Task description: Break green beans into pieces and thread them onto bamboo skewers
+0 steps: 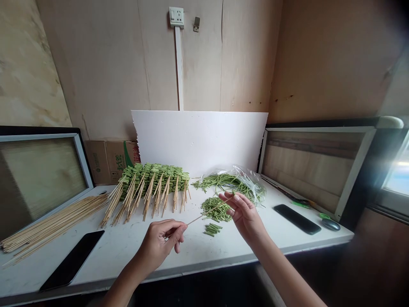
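My left hand (162,239) pinches one end of a thin bamboo skewer (195,220), which slants up to the right. At its far end, my right hand (245,216) has thumb and fingers closed on a short piece of green bean (233,193). Whether the skewer's tip is inside the piece is too small to tell. Beneath the skewer lies a heap of cut bean pieces (214,209), with a smaller group of pieces (212,229) in front. Skewered beans (155,172) are stacked at the back left, their sticks pointing forward. Loose bamboo skewers (60,215) lie farther left.
Long uncut beans (220,181) lie partly in a clear plastic bag (252,181) at the back. A black phone (75,259) is at the left front; another phone (297,218) and a computer mouse (331,224) are at right. A white board (201,140) stands behind.
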{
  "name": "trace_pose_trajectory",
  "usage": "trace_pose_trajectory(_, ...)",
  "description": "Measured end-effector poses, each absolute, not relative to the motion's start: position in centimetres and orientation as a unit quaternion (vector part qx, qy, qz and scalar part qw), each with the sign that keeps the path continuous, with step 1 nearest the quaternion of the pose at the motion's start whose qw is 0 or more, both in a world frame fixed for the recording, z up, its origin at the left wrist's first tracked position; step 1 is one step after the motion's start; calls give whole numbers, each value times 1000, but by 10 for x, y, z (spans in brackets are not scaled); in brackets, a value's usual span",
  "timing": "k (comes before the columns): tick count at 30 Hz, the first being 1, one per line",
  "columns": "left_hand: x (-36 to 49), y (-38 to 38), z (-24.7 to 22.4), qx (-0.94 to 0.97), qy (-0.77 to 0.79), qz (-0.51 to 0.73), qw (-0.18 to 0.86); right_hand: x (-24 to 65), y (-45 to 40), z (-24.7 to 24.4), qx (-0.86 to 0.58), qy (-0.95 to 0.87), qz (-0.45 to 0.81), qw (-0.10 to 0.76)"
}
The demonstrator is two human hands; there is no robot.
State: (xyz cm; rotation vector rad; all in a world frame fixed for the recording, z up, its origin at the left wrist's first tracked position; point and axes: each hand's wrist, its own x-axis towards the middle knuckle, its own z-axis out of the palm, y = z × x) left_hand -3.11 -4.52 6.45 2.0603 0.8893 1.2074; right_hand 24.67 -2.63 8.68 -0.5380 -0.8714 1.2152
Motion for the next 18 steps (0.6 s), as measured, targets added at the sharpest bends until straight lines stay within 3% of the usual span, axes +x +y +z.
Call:
trace_pose_trajectory(7,-38,-25,48,733,363,444,366,246,-27,87,-263,-452,509,683)
trace_pose_trajectory(13,-39,-19,45,737,356,530,223,239,-27,84,-295,-422,488,705)
trace_pose_trajectory(18,-32,-31,49,779,334,500,177,242,-25,84,-282,-392,504,716)
